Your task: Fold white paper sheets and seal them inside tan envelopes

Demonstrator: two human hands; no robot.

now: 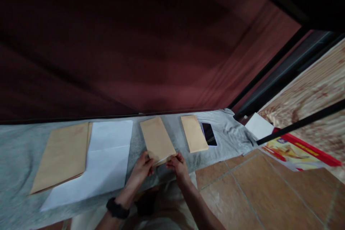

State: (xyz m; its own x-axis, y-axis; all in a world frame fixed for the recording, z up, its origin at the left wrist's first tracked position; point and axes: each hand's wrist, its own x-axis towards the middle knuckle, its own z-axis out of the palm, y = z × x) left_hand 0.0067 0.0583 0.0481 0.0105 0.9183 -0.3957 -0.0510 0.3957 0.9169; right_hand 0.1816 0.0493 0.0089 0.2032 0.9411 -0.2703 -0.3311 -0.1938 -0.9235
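Note:
A brown paper envelope (156, 137) lies in front of me, its near end pinched between both hands. At that end's left corner, my left hand (145, 164) is closed, thumb on top. My right hand (178, 163) pinches the right corner the same way. A thin white strip shows along the near edge, between the hands; I cannot tell whether it is a fold or paper inside. To the right lies a second, narrower brown envelope (193, 133), apart from my hands.
Grey cloth (226, 133) covers the narrow surface. On the left, larger brown envelopes (64, 151) overlap white paper sheets (107, 158). A phone (208, 134) lies beside the narrow envelope. A red and yellow box (293, 151) and a white object (259, 126) are on the right, near tiled floor.

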